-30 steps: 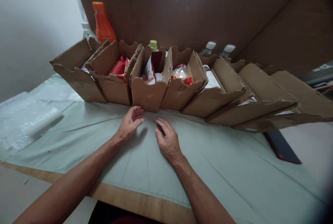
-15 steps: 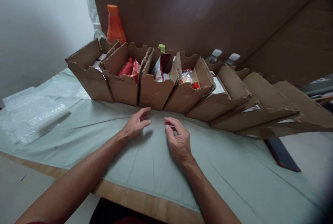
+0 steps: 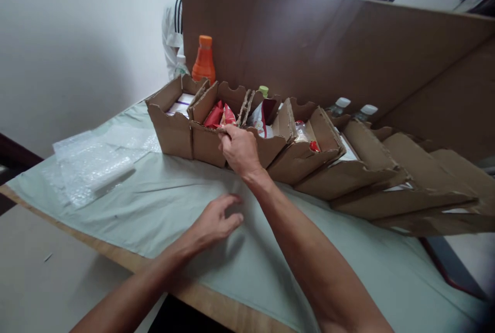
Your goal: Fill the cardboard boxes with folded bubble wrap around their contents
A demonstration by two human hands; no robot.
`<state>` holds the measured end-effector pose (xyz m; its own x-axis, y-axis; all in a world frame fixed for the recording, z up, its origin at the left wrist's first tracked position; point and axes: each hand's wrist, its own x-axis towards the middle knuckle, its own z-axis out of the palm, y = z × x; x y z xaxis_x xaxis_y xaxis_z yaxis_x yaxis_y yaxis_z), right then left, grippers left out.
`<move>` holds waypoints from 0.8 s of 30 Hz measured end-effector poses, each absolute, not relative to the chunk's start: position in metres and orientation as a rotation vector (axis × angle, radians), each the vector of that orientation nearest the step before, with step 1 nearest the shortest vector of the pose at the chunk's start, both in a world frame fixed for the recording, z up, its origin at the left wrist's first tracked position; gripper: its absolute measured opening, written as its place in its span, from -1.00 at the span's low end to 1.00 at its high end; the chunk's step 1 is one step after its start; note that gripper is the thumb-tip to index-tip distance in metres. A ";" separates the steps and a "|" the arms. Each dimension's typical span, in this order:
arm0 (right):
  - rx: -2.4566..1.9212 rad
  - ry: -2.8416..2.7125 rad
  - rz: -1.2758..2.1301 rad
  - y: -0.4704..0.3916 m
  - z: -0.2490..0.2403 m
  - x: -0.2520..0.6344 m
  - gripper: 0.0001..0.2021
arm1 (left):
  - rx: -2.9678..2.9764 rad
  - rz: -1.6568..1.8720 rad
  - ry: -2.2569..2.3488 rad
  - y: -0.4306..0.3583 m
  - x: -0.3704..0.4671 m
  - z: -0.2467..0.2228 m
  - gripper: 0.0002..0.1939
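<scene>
I see the red packet (image 3: 218,115) just far and left of the right hand (image 3: 242,151), its fingers curled, hold unclear, the left hand (image 3: 215,223) farther off, empty, fingers parted.

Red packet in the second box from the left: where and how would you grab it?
I'd probably pinch the red packet by its raised top edge, from above: the cardboard box encloses its sides, while that edge faces the open top.

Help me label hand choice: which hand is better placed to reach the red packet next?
Probably the right hand: it is at the front of the cardboard bin holding the red packet; the left hand is farther away, over the green cloth.
</scene>
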<state>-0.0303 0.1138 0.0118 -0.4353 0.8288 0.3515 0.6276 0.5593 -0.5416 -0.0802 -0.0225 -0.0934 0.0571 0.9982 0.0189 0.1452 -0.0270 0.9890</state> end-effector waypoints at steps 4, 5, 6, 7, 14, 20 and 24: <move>-1.063 -2.209 0.471 0.068 0.003 -0.013 -0.81 | 1.090 1.324 1.503 -0.098 -0.109 -0.088 -0.68; -1.009 -2.213 0.494 0.048 0.002 -0.002 -0.80 | 0.989 1.367 1.577 -0.115 -0.117 -0.090 -0.66; -0.952 -2.210 0.524 0.028 0.002 0.011 -0.80 | 0.897 1.403 1.651 -0.130 -0.126 -0.091 -0.62; -0.903 -2.200 0.564 0.009 0.003 0.027 -0.80 | 0.824 1.432 1.722 -0.142 -0.134 -0.093 -0.58; -1.024 -1.827 0.836 -0.052 0.015 0.168 -0.89 | 0.841 1.643 1.800 -0.163 -0.143 -0.088 -0.28; -1.128 -1.618 0.920 -0.080 -0.020 0.258 -0.40 | 0.956 1.416 1.593 -0.142 -0.102 -0.080 -0.20; -1.181 -1.832 1.008 -0.104 -0.048 0.250 -0.20 | 0.964 1.285 1.574 -0.134 -0.087 -0.075 -0.33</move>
<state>0.2496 -0.1040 -0.0484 -0.3181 0.9352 0.1559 0.3691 0.2736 -0.8882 -0.0875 -0.1342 -0.0753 -0.3281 0.9331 -0.1469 0.0430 0.1701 0.9845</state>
